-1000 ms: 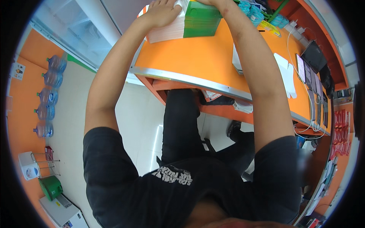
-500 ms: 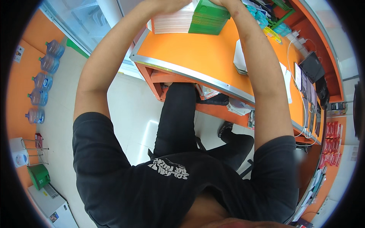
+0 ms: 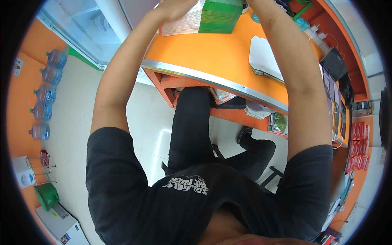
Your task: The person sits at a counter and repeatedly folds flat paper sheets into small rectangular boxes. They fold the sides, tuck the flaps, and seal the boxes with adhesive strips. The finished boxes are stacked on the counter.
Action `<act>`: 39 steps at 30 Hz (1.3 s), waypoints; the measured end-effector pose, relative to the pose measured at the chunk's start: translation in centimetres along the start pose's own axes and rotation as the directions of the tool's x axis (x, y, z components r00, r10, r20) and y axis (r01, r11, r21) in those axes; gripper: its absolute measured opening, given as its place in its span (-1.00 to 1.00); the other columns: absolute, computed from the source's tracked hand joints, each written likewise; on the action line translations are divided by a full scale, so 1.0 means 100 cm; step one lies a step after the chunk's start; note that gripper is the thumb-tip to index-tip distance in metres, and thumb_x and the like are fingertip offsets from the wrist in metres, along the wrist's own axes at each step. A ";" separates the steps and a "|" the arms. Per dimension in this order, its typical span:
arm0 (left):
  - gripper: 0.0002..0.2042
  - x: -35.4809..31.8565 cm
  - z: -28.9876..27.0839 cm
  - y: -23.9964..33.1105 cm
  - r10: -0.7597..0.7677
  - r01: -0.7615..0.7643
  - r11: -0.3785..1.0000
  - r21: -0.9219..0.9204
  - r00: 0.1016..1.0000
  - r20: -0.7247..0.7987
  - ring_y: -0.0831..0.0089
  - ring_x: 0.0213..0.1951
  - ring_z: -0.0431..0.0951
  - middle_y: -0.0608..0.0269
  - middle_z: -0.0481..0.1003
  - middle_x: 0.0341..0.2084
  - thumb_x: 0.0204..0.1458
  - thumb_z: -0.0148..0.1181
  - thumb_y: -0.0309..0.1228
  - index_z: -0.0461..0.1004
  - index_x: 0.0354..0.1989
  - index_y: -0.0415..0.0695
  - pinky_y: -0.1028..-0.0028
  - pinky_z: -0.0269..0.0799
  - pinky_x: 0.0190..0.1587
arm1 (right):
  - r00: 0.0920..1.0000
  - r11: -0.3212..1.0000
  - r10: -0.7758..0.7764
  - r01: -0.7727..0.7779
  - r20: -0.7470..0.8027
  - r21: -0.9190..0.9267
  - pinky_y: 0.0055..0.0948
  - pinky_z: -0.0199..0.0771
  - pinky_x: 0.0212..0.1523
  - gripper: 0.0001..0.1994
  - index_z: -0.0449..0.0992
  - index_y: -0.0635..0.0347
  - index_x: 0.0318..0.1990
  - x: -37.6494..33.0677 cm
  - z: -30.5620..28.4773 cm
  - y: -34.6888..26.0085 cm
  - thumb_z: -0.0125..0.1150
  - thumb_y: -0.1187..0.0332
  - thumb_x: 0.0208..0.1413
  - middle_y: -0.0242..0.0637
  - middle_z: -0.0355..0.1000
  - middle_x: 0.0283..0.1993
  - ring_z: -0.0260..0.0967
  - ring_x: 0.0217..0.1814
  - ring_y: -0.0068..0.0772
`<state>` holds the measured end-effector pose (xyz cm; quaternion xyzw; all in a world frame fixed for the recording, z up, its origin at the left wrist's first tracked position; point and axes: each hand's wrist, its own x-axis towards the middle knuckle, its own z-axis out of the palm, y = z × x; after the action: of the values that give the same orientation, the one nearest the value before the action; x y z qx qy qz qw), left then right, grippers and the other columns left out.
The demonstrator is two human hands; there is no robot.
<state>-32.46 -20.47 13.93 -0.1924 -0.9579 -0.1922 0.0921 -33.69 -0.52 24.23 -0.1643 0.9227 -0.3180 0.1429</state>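
A thick stack of folded paper sheets or cartons, white on one side and green on the other (image 3: 218, 20), stands at the far edge of view on the orange counter (image 3: 204, 53). My left hand (image 3: 176, 9) lies over the white left part of the stack, fingers stretched towards the right and partly cut off by the upper edge. My right forearm (image 3: 286, 49) reaches past the stack's right side, and its hand is beyond the upper edge. Under that forearm lies a smaller pile of white sheets with angled corners (image 3: 263, 57).
Phones (image 3: 332, 87), a black device (image 3: 335, 63) and white cables fill the counter's right end. Below its metal edge, a shelf (image 3: 237, 116) holds papers and bags. A glass-door fridge (image 3: 81, 28) stands far left; water bottles (image 3: 43, 110) line the left wall.
My right hand has left the stack's green end and passed out of view at the top. My left hand stays at the white part. The white sheet pile shows more fully.
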 end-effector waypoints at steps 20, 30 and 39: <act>-0.61 0.035 -0.024 -0.068 0.303 -0.330 0.942 0.063 0.757 -0.579 0.24 0.17 0.49 0.09 0.52 0.11 0.21 0.22 -0.28 0.48 0.18 -0.15 0.36 0.37 0.19 | 0.957 0.931 -0.271 0.233 -0.106 -0.282 -0.11 0.36 0.27 -0.41 0.50 0.30 0.18 -0.201 -0.072 0.081 -0.06 -0.09 0.38 -0.02 0.48 0.21 0.43 0.20 -0.06; -0.53 -0.108 0.056 0.201 0.460 -0.582 0.759 -0.294 0.797 -0.390 0.26 -0.02 0.57 0.06 0.55 0.03 0.15 0.32 -0.11 0.49 0.07 -0.21 0.29 0.44 0.13 | 0.999 0.971 0.053 -0.050 0.007 -0.233 -0.30 0.38 0.26 -0.53 0.60 0.06 0.14 -0.262 0.002 0.184 0.35 0.01 0.17 -0.18 0.55 0.13 0.46 0.21 -0.22; -0.21 -0.065 0.090 0.210 0.234 -0.055 0.852 -0.521 0.929 0.286 0.04 0.09 0.58 -0.14 0.56 0.02 0.01 0.30 0.24 0.48 0.16 -0.27 0.23 0.47 0.15 | 0.999 0.997 0.002 0.001 0.041 -0.077 -0.32 0.37 0.22 -0.68 0.63 0.05 0.06 -0.246 -0.008 0.200 0.21 0.12 0.28 -0.25 0.59 0.02 0.47 0.12 -0.29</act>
<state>-18.98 -1.13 11.08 -0.3124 -0.8579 -0.3920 -0.1131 -15.98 24.48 16.12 -0.1760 0.9312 -0.2789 0.1555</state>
